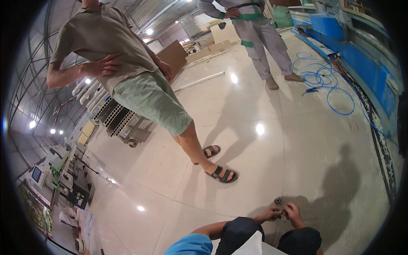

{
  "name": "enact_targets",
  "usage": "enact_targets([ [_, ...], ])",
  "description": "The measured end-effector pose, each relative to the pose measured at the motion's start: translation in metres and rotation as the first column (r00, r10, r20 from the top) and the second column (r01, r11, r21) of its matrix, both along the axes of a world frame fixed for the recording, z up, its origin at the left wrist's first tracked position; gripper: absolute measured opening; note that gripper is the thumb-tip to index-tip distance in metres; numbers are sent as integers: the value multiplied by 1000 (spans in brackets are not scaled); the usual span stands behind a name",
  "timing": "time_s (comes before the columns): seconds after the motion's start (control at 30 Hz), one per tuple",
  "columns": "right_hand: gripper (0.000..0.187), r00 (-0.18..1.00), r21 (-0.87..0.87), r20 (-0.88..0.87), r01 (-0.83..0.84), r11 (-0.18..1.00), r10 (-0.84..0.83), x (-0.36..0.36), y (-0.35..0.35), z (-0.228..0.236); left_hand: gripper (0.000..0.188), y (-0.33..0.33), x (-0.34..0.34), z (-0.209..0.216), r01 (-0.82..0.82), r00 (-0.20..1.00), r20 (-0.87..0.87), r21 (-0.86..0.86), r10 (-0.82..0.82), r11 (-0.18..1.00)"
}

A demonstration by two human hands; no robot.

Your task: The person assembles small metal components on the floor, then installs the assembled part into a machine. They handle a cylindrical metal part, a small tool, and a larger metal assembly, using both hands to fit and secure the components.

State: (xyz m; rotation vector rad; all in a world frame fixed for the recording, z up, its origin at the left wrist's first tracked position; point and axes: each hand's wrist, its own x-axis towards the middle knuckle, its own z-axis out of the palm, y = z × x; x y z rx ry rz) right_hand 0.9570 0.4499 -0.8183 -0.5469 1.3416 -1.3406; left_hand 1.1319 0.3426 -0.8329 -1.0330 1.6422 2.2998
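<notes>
Low over the floor, my left hand [269, 213] and my right hand [293, 213] meet in front of my knees. The fingers of both are curled together around something small and dark, too small to name. Just beyond them, a round dark metal part [278, 200] with a ring-shaped top rests on the tiles, apart from my fingers.
A person in green shorts and sandals [157, 97] stands ahead to the left; another in grey workwear [255, 38] stands farther back. A coiled blue hose [325, 80] lies beside a blue machine [369, 55] at right. A wheeled rack [121, 121] stands at left.
</notes>
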Motion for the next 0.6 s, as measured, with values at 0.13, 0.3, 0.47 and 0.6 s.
enact_targets([
  [0.13,16,994,-74,-83,-71,995,64,-10,9,0,38,6,-5,23,23,999,41,-79,-20,997],
  [0.3,27,939,-1,-321,-128,992,121,-14,9,6,33,3,-7,45,105,979,195,-228,-60,968],
  [0.47,24,989,-7,-117,-93,996,91,-17,8,18,39,-2,-5,43,-54,998,27,147,50,988],
  [0.6,24,995,-7,11,-103,995,103,-15,7,22,37,-5,-2,44,-70,996,-25,327,83,943],
])
